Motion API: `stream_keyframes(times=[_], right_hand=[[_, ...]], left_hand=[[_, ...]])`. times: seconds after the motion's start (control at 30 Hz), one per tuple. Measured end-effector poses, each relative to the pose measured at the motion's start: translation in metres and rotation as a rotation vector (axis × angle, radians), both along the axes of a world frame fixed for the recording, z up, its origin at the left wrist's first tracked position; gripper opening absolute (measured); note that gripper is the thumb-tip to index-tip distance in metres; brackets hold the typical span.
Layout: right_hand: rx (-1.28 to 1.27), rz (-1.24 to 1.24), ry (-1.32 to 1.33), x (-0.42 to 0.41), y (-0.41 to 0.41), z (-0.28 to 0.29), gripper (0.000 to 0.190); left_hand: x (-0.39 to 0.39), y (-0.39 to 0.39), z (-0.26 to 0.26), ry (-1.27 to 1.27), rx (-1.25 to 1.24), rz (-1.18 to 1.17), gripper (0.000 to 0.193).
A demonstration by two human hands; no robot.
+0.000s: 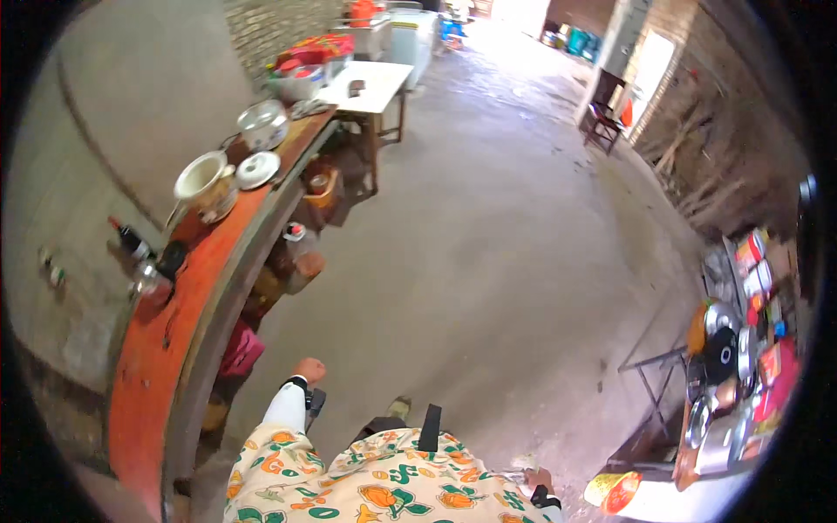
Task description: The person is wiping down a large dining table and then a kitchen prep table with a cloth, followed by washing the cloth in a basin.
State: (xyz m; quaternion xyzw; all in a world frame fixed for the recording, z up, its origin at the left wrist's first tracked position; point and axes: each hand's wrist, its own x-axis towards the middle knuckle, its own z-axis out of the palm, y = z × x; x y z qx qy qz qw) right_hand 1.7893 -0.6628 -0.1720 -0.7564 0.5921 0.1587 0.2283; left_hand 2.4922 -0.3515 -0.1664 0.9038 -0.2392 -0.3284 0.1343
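My left hand [310, 371] hangs beside the long orange-topped bench, its fingers curled. I cannot see into its palm, and nothing shows sticking out of it. Low at my right side is my right hand [539, 482], partly cut off by the patterned apron [399, 487]. At its fingers shows a pale, crumpled, partly see-through thing [523, 463], too blurred to name. Both wrists carry black straps. Nearest my left hand is a pink bag or cloth [242, 350] under the bench. A yellow and red container [611, 492] stands to the right of my right hand.
The orange bench top [189, 314] along the wall holds a ceramic pot [212, 189], a white lid [258, 170], an enamel pot [263, 124] and bottles [134, 242]. A white table [366, 78] lies beyond. Pans [722, 356] crowd a right-hand stand. A chair [605, 121] stands ahead.
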Motion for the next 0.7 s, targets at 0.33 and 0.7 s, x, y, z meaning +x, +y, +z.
stream_keyframes(times=[0.33,0.7], right_hand=[[0.172,-0.279,-0.101,0.104,-0.158,0.014,0.032],[0.102,0.324,-0.372,0.407,-0.594,0.09,0.03]], left_hand=[[0.077,-0.368,0.003,0.097,-0.13,-0.378,0.03],[0.129,-0.641,0.16,0.071,-0.554,-0.468,0.058]])
